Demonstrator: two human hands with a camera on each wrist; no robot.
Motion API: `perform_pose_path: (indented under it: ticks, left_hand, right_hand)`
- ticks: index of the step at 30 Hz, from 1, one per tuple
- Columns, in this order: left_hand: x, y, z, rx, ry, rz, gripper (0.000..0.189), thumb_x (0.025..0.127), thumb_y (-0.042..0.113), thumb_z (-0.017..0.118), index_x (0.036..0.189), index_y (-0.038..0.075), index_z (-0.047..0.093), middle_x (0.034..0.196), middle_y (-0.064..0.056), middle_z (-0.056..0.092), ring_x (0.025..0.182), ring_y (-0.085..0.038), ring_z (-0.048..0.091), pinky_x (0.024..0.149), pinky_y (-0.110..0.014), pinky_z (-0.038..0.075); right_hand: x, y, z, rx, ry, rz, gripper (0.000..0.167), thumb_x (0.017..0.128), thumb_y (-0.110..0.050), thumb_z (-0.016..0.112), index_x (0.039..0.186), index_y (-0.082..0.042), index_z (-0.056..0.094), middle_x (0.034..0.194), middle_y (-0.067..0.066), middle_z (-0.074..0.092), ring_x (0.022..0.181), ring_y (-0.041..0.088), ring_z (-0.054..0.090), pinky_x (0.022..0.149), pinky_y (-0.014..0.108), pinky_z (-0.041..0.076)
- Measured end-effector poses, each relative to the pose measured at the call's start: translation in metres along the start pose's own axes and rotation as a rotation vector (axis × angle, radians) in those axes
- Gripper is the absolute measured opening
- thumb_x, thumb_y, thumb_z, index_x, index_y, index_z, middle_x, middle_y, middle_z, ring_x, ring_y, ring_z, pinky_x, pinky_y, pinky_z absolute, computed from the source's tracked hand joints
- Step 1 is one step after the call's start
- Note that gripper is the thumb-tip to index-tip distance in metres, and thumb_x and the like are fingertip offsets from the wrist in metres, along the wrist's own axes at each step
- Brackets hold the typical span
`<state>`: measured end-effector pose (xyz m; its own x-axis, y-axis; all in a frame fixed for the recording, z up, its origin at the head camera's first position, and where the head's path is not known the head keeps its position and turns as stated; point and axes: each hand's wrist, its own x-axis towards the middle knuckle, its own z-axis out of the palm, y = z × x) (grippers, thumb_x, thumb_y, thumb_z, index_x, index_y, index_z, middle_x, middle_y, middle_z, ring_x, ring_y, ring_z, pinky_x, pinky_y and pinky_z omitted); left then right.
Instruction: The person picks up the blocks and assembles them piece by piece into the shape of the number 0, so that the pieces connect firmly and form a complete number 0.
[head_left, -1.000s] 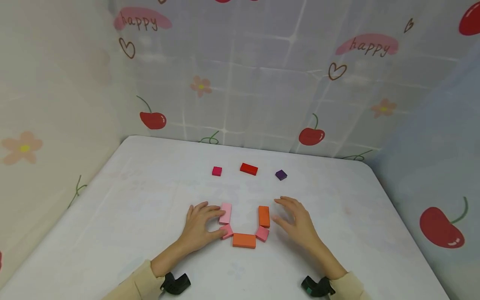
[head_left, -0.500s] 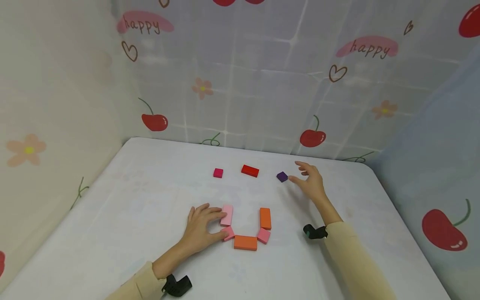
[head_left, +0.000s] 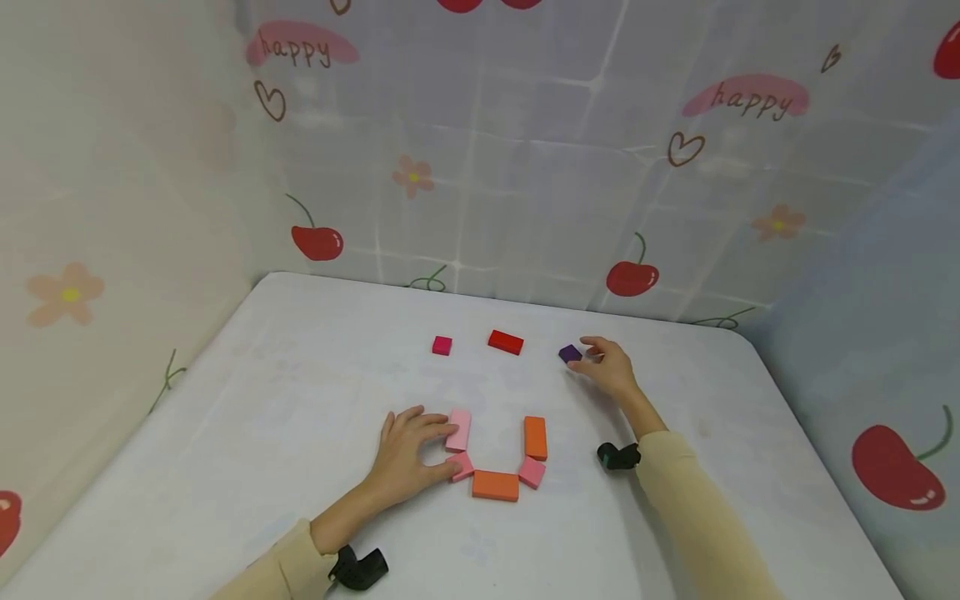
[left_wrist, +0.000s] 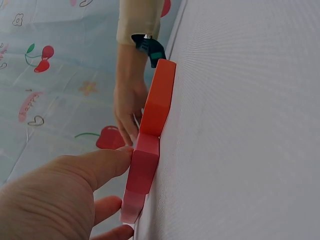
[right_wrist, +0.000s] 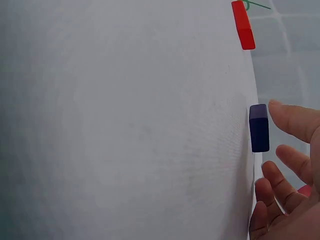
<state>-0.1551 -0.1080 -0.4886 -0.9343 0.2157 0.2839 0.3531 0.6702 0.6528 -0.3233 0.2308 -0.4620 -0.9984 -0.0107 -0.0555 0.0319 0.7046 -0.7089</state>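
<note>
While the right hand [head_left: 615, 372] holds its thumb and fingers apart just beside the purple block [head_left: 570, 353] on the table [head_left: 337, 350], the left hand [head_left: 408, 454], likewise spread, touches a long pink block [head_left: 460, 435] and the small pink block [head_left: 465, 463] adjoining it. The purple block looks light, stiff and smooth, so a gentle pinch across two opposite sides should do.

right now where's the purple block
In the head view, the purple block lies on the far part of the white table, to the right of the long red block and close beside the right hand.
</note>
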Motion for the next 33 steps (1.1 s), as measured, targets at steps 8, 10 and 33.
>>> perform_pose_path:
  ticks: [8, 10, 33]
  left_hand:
    - [0.0007, 0.0009, -0.0003, 0.001, -0.005, -0.004, 0.048, 0.073, 0.034, 0.083, 0.116, 0.015, 0.073, 0.124, -0.009, 0.066, 0.132, -0.042, 0.041, 0.108, -0.075, 0.009]
    - [0.0006, 0.0009, -0.0004, 0.001, -0.004, -0.003, 0.048, 0.073, 0.034, 0.083, 0.116, 0.015, 0.073, 0.124, -0.009, 0.066, 0.132, -0.042, 0.041, 0.108, -0.075, 0.009]
    - [0.0003, -0.0018, 0.0004, -0.002, 0.000, 0.003, 0.048, 0.073, 0.037, 0.083, 0.115, 0.016, 0.073, 0.124, -0.009, 0.066, 0.132, -0.042, 0.041, 0.108, -0.075, 0.009]
  right_hand:
    - [0.0041, 0.0037, 0.0045, -0.014, 0.018, 0.018, 0.055, 0.088, -0.029, 0.072, 0.134, -0.005, 0.055, 0.125, 0.020, 0.057, 0.116, 0.035, 0.049, 0.097, 0.047, 0.045]
    - [0.0041, 0.0035, 0.0056, -0.012, 0.025, 0.028, 0.054, 0.087, -0.029, 0.072, 0.133, -0.005, 0.057, 0.124, 0.020, 0.057, 0.116, 0.034, 0.049, 0.097, 0.047, 0.045]
    - [0.0021, 0.0009, 0.0079, -0.026, 0.077, 0.000, 0.043, 0.087, -0.021, 0.072, 0.124, -0.001, 0.064, 0.111, 0.019, 0.065, 0.097, 0.028, 0.056, 0.074, 0.028, 0.044]
